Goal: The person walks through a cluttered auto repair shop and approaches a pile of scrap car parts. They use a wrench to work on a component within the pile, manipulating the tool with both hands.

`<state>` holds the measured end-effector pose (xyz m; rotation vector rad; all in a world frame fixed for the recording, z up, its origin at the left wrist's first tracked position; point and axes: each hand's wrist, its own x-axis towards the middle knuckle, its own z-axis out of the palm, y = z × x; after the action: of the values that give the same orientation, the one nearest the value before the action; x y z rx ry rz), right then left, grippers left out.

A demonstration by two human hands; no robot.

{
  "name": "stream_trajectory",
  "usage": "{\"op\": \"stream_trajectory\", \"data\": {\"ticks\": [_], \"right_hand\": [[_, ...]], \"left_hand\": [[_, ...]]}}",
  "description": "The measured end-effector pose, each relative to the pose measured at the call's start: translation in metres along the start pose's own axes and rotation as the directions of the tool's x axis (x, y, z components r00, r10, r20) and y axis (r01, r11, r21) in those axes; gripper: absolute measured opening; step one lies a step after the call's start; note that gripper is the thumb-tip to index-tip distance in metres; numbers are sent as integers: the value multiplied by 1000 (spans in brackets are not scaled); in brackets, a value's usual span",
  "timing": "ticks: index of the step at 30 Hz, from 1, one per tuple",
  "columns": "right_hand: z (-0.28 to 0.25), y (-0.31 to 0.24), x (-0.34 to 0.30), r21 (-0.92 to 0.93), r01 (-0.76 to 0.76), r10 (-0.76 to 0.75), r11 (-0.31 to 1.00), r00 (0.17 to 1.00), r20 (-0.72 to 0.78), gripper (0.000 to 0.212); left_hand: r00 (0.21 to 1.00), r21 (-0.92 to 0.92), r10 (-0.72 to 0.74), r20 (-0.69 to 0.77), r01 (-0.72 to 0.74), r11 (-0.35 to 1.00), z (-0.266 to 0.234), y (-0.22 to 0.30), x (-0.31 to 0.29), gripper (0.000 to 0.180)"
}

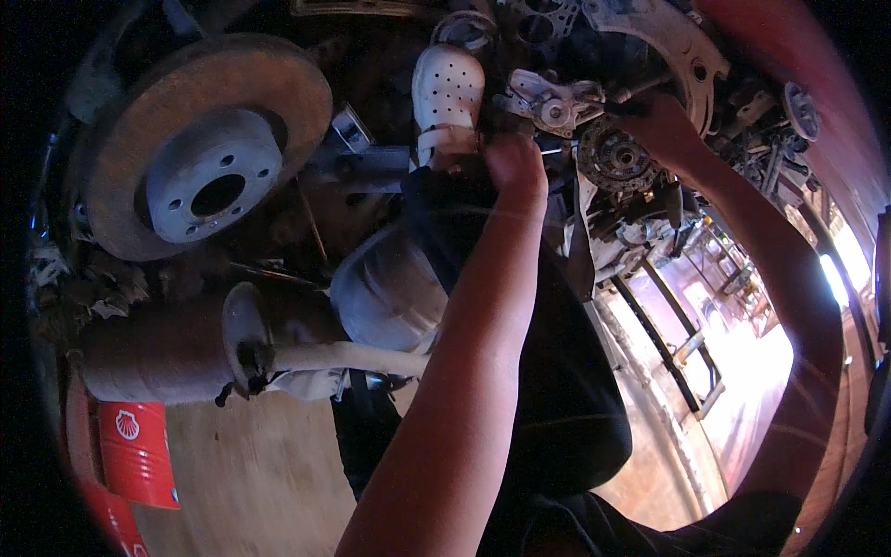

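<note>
My left hand point(516, 160) is at the upper middle, just below a grey cast metal part point(555, 111) with a round boss. Shadow hides its fingers, so I cannot tell whether it grips anything. My right hand point(661, 130) reaches in from the right, its fingers curled over something dark beside the metal part. What they hold is too dark to name. Just below that hand lies a round, toothed clutch-like disc point(620, 158). A pale curved metal housing point(682, 46) arches above it.
At upper left stands a large rusty brake disc point(278, 84). Below it lie a rusty cylinder point(148, 353), a pipe point(343, 357) and a silver canister point(385, 283). My white perforated clog point(448, 88) rests among the parts. A red drum point(137, 455) is at lower left.
</note>
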<state>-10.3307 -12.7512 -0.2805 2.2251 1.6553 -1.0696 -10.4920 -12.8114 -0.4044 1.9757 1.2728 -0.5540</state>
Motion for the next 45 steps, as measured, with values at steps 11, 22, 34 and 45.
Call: {"op": "stream_trajectory", "data": {"ticks": [11, 22, 34, 45], "right_hand": [[-20, 13, 4, -216, -268, 323, 939, 902, 285, 30], [-14, 25, 6, -204, 49, -9, 978, 981, 193, 32], [-15, 9, -26, 462, -494, 421, 737, 870, 258, 35], [40, -8, -35, 485, -416, 530, 769, 839, -121, 14]], "left_hand": [[970, -19, -56, 237, 63, 998, -7, 9, 7, 18], [950, 34, -4, 312, -7, 999, -15, 7, 3, 21], [984, -287, -90, 155, 132, 949, 22, 2, 17, 17], [985, -123, -10, 170, 31, 992, 4, -6, 10, 19]]}}
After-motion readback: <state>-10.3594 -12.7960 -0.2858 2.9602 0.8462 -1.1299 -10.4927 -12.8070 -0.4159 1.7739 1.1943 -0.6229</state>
